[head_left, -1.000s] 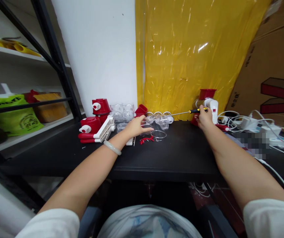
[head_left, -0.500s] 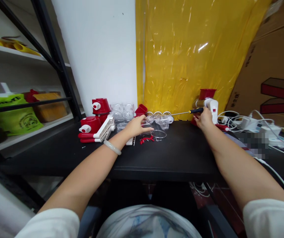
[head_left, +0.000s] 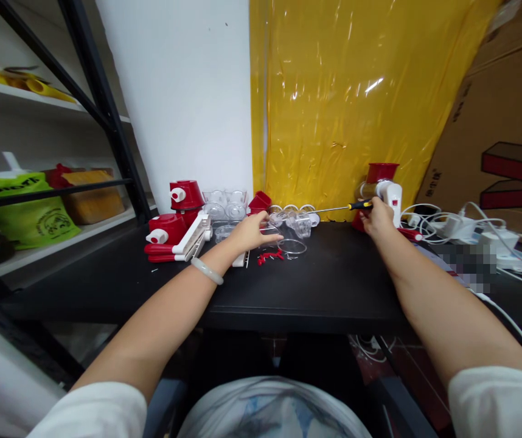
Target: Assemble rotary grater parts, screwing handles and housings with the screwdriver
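Note:
My right hand [head_left: 376, 218] is closed on the black and yellow handle of a screwdriver [head_left: 351, 207], whose shaft points left. Beside that hand stands a white and red device [head_left: 392, 201]. Thumb and fingers spread, my left hand [head_left: 257, 231] reaches over the clear plastic parts; whether it touches any of them I cannot tell. Close to its fingertips are a clear ring [head_left: 292, 246], small red pieces [head_left: 270, 258] and a clear cup-like part [head_left: 303, 226]. More clear cups [head_left: 224, 205] stand behind my left wrist.
Red and white parts [head_left: 167, 230] are stacked at the left of the black table [head_left: 306, 292]. White cables and plugs [head_left: 459, 226] lie at the right. A shelf with a green bag [head_left: 28, 210] stands on the far left.
My right hand and the screwdriver have shifted very slightly; its fingers sit a little differently on the handle. My left hand looks unchanged.

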Action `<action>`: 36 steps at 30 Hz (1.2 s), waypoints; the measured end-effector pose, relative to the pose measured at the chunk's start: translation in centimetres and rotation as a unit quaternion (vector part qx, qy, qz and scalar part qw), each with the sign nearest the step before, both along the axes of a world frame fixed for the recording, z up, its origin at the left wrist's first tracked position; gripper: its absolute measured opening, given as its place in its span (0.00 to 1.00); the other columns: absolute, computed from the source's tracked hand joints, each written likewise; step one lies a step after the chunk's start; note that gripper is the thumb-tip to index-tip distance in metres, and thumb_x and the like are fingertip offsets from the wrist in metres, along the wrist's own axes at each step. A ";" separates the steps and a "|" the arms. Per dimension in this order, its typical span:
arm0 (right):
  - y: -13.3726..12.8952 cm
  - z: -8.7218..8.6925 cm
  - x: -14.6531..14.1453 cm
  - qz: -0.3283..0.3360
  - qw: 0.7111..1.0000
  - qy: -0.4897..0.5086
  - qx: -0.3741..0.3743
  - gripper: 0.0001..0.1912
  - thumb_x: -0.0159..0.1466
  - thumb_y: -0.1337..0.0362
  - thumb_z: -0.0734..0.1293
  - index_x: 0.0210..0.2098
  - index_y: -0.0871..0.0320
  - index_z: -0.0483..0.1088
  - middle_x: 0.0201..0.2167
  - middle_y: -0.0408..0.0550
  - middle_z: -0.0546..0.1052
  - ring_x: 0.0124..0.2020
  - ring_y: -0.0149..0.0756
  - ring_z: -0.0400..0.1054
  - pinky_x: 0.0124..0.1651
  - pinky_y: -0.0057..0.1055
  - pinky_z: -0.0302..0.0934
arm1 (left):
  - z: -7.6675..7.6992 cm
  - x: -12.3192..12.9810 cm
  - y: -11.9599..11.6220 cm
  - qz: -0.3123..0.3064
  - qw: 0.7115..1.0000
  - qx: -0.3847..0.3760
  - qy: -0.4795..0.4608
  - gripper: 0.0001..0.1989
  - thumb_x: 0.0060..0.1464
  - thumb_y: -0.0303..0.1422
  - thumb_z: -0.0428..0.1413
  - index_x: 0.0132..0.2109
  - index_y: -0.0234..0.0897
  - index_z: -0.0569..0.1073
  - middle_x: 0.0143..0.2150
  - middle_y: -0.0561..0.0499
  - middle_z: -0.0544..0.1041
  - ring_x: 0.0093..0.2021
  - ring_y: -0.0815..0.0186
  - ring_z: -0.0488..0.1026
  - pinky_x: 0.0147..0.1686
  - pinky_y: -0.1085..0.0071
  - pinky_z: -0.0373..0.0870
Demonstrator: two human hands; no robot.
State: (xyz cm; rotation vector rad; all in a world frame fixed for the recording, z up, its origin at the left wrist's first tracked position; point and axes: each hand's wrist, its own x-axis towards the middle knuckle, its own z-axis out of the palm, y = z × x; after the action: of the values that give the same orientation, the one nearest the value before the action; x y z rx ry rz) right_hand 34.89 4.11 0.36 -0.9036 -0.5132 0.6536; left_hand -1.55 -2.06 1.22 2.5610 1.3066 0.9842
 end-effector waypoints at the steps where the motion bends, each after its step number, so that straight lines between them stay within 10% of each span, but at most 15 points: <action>1: -0.2 0.2 0.0 0.010 1.000 0.011 -0.003 0.05 0.59 0.72 0.60 0.31 0.55 0.61 0.31 0.43 0.74 0.24 0.27 0.67 0.17 0.19 0.57 | 0.0 0.0 0.0 0.001 1.000 -0.001 0.001 0.25 0.44 0.51 0.64 0.42 0.40 0.69 0.41 0.47 0.77 0.43 0.57 0.75 0.42 0.63 0.68; 36: 0.3 -0.7 -0.3 -0.032 0.998 -0.046 0.038 0.09 0.62 0.59 0.66 0.33 0.53 0.61 0.25 0.38 0.65 0.18 0.25 0.61 0.13 0.19 0.55 | -0.1 -0.1 0.3 -0.001 0.999 0.031 0.020 0.25 0.45 0.51 0.63 0.43 0.39 0.69 0.42 0.46 0.77 0.42 0.57 0.73 0.41 0.64 0.67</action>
State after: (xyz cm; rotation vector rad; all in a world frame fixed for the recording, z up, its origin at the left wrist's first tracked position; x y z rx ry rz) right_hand 34.63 4.42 -0.38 -0.8777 -0.5863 0.5333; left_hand -1.67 -1.75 1.15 2.6404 1.3017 0.9941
